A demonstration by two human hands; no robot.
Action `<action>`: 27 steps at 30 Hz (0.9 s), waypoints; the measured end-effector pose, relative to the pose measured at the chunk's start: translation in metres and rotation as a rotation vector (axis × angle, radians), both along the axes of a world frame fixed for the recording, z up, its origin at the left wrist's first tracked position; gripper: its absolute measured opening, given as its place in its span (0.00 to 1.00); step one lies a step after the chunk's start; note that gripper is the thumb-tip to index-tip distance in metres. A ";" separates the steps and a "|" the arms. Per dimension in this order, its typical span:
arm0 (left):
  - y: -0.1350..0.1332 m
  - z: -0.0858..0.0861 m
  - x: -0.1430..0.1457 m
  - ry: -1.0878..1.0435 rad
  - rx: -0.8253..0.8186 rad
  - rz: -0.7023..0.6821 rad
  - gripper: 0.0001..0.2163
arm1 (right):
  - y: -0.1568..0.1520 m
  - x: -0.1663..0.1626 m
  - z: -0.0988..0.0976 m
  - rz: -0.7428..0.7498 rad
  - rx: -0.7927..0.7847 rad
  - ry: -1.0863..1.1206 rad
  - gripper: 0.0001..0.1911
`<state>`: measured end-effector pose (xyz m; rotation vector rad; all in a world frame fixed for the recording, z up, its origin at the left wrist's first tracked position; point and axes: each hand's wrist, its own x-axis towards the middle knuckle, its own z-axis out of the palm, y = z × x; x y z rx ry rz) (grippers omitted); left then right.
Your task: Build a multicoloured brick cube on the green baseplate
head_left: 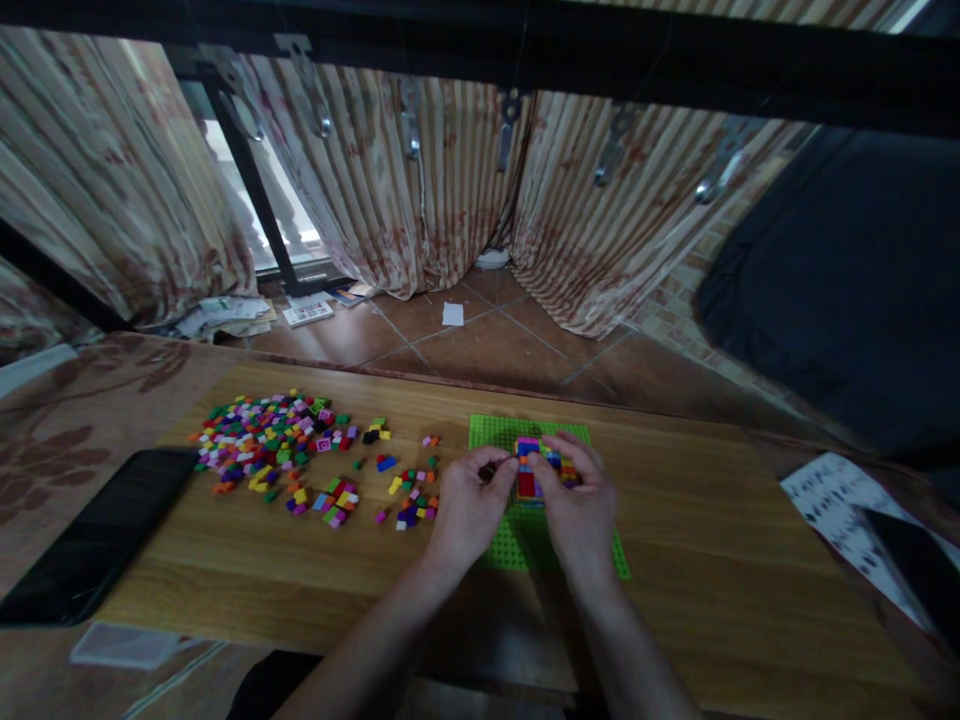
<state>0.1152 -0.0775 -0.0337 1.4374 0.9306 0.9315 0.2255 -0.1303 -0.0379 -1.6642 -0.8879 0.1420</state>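
A block of multicoloured toy building bricks (528, 484), with red, blue and magenta on top, stands on a green studded baseplate (510, 548). My right hand (583, 515) is closed round its right side, thumb on top and fingers over the far right part. At the left edge of the block, my left hand (466, 510) has thumb and forefinger pinched together. Whatever those tips may hold is too small to make out. My hands hide part of the block and of the baseplate. Left of my left hand lie several small loose bricks (412, 510).
A large pile of loose bricks (262, 435) covers the left of the wooden table (697, 530), with small clusters (335, 502) nearer me. A black phone-like slab (97, 530) lies over the table's left edge. On the right are a printed sheet (847, 520) and a dark object (915, 560).
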 end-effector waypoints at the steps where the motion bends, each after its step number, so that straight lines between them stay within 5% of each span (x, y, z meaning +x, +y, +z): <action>1: 0.000 0.000 0.000 0.003 0.005 0.003 0.08 | 0.000 0.000 0.000 0.001 0.005 0.015 0.12; 17: -0.004 -0.003 -0.001 -0.010 0.071 0.024 0.10 | 0.008 0.007 -0.008 0.008 0.016 0.175 0.15; 27: -0.016 0.007 -0.005 0.151 0.272 -0.040 0.14 | 0.009 0.003 -0.010 0.004 0.017 0.155 0.15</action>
